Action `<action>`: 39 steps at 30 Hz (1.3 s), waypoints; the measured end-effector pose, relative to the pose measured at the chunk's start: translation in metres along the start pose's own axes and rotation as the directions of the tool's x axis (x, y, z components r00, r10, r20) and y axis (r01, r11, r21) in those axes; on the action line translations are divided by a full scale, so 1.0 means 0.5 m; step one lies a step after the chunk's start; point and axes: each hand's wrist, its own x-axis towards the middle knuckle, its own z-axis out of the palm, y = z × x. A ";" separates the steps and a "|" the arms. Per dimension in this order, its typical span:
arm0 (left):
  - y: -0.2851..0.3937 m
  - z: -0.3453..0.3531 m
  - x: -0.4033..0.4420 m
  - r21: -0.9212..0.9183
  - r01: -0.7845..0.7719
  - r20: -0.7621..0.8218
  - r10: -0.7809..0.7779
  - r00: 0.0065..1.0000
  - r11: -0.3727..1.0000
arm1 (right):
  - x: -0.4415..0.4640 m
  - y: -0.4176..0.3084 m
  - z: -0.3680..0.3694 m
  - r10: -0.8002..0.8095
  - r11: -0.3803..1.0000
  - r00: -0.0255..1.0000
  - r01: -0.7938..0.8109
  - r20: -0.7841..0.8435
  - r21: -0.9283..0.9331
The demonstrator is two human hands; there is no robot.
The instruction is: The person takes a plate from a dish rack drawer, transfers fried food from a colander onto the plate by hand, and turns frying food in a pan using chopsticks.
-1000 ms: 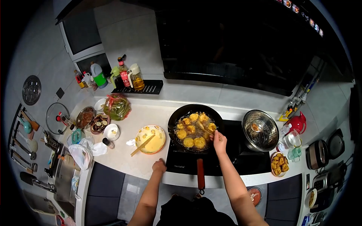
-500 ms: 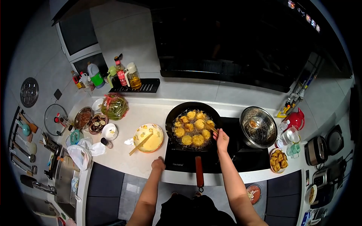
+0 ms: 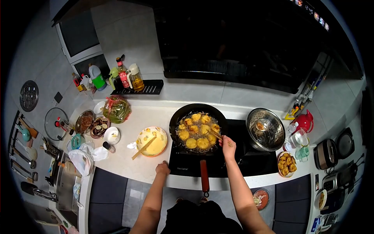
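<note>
My right hand grips a pair of wooden chopsticks, whose tips reach into the dark wok on the hob. Several golden, battered round pieces float there in bubbling oil. The wok's red-brown handle points toward me. Curled up and with nothing visible in it, my left hand rests at the counter's front edge, left of the hob. Just beyond it stands a patterned bowl of pale yellow batter, with another pair of chopsticks lying across its rim.
Right of the wok sits a steel strainer bowl; a plate of fried pieces is near the right edge. Leftward are a white bowl, a plate of dark slices, and a bag of green vegetables. Bottles line a shelf.
The chopsticks' tips have shifted slightly down and left among the pieces in the oil, with my right hand a little lower against the wok. My left hand stays put.
</note>
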 end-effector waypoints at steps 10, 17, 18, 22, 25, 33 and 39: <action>0.012 -0.015 -0.009 0.031 0.009 0.014 -0.010 1.000 0.999 | -0.038 -0.063 -0.044 -0.064 0.990 0.998 0.065 0.016 -0.127; 0.013 -0.010 -0.006 0.062 0.012 0.045 -0.015 0.999 0.998 | -0.106 -0.123 -0.061 -0.343 0.774 0.922 0.385 0.177 -0.503; 0.014 -0.012 -0.007 0.061 0.009 0.051 -0.013 0.999 0.998 | -0.108 -0.122 -0.059 -0.388 0.732 0.897 0.439 0.211 -0.521; 0.013 -0.012 -0.006 0.060 0.004 0.059 -0.008 0.998 0.998 | -0.098 -0.109 -0.046 -0.453 0.617 0.822 0.568 0.344 -0.544; 0.011 -0.004 -0.011 0.077 0.005 0.051 -0.009 0.999 0.997 | -0.087 -0.096 -0.031 -0.422 0.625 0.816 0.577 0.395 -0.526; 0.014 -0.013 -0.019 0.046 0.017 0.042 -0.018 0.999 0.999 | -0.070 -0.079 -0.017 -0.487 0.562 0.769 0.639 0.415 -0.525; 0.013 -0.010 -0.017 0.042 0.027 0.018 -0.028 0.999 0.999 | -0.069 -0.067 -0.033 -0.187 0.942 0.982 0.188 0.030 -0.279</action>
